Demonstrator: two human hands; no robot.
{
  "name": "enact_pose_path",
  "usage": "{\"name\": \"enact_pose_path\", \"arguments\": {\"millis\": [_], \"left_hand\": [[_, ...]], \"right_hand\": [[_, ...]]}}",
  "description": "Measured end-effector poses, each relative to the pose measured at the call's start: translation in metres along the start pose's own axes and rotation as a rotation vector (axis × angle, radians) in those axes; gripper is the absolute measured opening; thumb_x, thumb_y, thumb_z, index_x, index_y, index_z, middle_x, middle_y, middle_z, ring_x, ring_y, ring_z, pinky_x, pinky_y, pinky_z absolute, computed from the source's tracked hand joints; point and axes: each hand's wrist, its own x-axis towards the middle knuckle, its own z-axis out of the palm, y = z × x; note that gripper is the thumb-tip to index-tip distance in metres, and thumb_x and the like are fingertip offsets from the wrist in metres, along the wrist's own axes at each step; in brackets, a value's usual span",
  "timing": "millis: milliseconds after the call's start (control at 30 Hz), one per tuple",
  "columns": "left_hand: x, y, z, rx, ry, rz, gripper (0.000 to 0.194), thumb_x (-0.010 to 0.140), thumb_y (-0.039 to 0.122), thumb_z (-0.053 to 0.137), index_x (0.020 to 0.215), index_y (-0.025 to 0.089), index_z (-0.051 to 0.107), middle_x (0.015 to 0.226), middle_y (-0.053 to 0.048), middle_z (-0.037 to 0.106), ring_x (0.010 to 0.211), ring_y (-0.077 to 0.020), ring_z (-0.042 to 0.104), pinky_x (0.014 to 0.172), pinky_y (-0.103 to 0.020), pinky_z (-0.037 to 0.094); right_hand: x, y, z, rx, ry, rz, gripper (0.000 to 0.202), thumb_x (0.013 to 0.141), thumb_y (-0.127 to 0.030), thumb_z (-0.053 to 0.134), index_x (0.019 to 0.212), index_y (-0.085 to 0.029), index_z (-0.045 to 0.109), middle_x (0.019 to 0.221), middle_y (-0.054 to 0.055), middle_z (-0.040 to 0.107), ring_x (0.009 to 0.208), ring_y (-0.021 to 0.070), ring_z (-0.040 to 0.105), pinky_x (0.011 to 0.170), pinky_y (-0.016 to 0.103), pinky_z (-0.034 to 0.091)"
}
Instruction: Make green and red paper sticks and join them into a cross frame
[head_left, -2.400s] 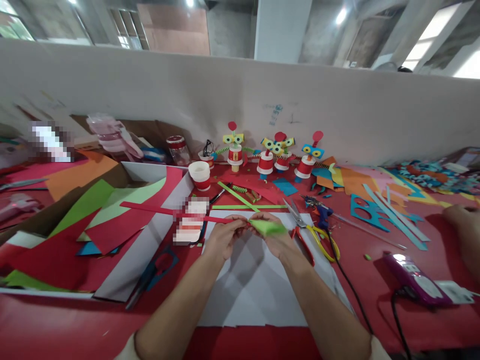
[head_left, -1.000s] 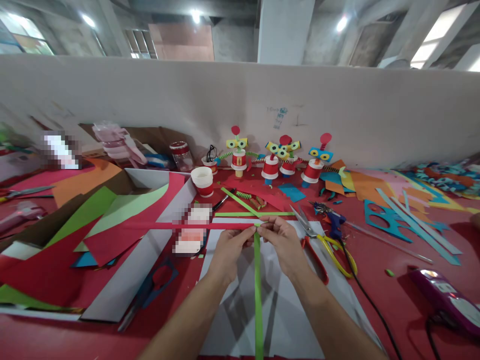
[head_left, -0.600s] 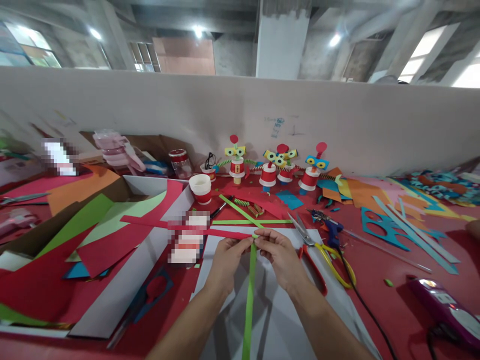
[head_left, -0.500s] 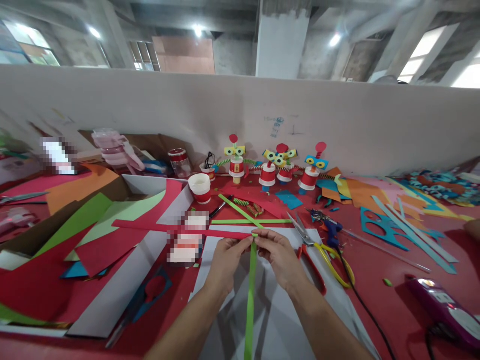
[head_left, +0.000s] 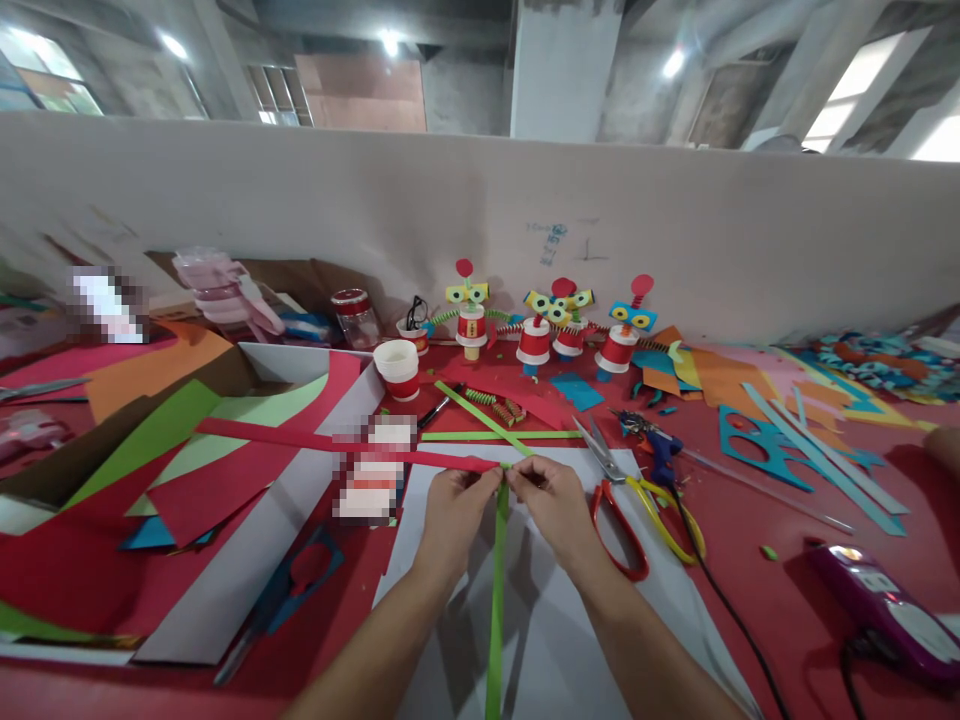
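Both my hands meet over a sheet of white paper (head_left: 457, 640), pinching the joined ends of two paper strips. My left hand (head_left: 456, 515) is closed at the end of the red paper strip (head_left: 292, 438), which stretches left over the box. My right hand (head_left: 553, 505) is closed on the same joint, by the green paper strip (head_left: 496, 600) that hangs toward me. Fingertips hide most of the fold. Just right of my hand lie scissors (head_left: 616, 478) with one red and one yellow handle. Beyond my fingers, another green strip (head_left: 484, 415) lies slantwise.
A box (head_left: 251, 540) of coloured paper stands left, with a paper cup (head_left: 397, 370) behind it. Several cup figures (head_left: 534, 343) line the white partition (head_left: 300, 190). At right are a blue glue gun (head_left: 664, 465), its cord, a purple device (head_left: 885, 610) and paper scraps.
My hands stay together at the joint, with the fingers shifting slightly. The red strip's far end has swung a little up and left. The whole view has moved slightly.
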Motion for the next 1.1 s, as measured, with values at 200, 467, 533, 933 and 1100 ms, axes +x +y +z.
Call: {"name": "enact_pose_path", "arguments": {"millis": [200,467,533,933,1100], "left_hand": [[-0.004,0.006,0.004,-0.066,0.022,-0.02,0.024,0.061,0.034,0.069,0.055,0.016,0.055,0.052,0.005,0.045,0.053,-0.0091,0.037,0.053,-0.023,0.03],[-0.002,0.007,0.0,-0.122,0.06,-0.08,0.024,0.061,0.034,0.07,0.053,0.015,0.058,0.05,0.003,0.048,0.052,-0.0093,0.041,0.052,-0.023,0.029],[-0.002,0.007,0.0,-0.15,0.059,-0.083,0.024,0.061,0.034,0.071,0.054,0.015,0.059,0.051,0.003,0.049,0.051,-0.0099,0.043,0.052,-0.024,0.029],[0.002,0.006,-0.001,-0.2,0.074,-0.05,0.026,0.06,0.036,0.073,0.054,0.015,0.061,0.052,0.002,0.051,0.055,-0.0104,0.044,0.055,-0.024,0.034],[0.0,0.004,0.001,-0.225,0.042,-0.061,0.026,0.059,0.035,0.076,0.053,0.015,0.062,0.052,0.002,0.055,0.056,-0.0109,0.047,0.056,-0.023,0.036]], "right_hand": [[0.021,-0.009,-0.017,-0.892,0.114,-0.268,0.032,0.091,-0.026,0.041,0.101,-0.016,0.07,0.111,0.013,0.068,0.108,0.0268,0.055,0.094,0.038,0.039],[0.086,-0.013,-0.014,-1.307,-0.069,-0.11,0.028,0.083,-0.019,0.05,0.098,-0.019,0.074,0.129,0.013,0.061,0.133,0.0377,0.035,0.105,0.057,0.022],[0.094,-0.011,-0.013,-1.302,-0.072,-0.082,0.028,0.079,-0.014,0.052,0.096,-0.017,0.075,0.122,0.016,0.065,0.13,0.039,0.039,0.104,0.061,0.02],[0.05,-0.029,-0.004,-0.735,-0.035,-0.108,0.035,0.093,-0.031,0.04,0.104,-0.019,0.071,0.106,0.01,0.072,0.1,0.0233,0.064,0.086,0.035,0.047],[0.005,-0.016,0.009,0.276,-0.238,0.089,0.03,0.076,-0.048,0.068,0.081,-0.019,0.075,0.073,0.003,0.071,0.069,0.0162,0.062,0.071,0.03,0.048]]}}
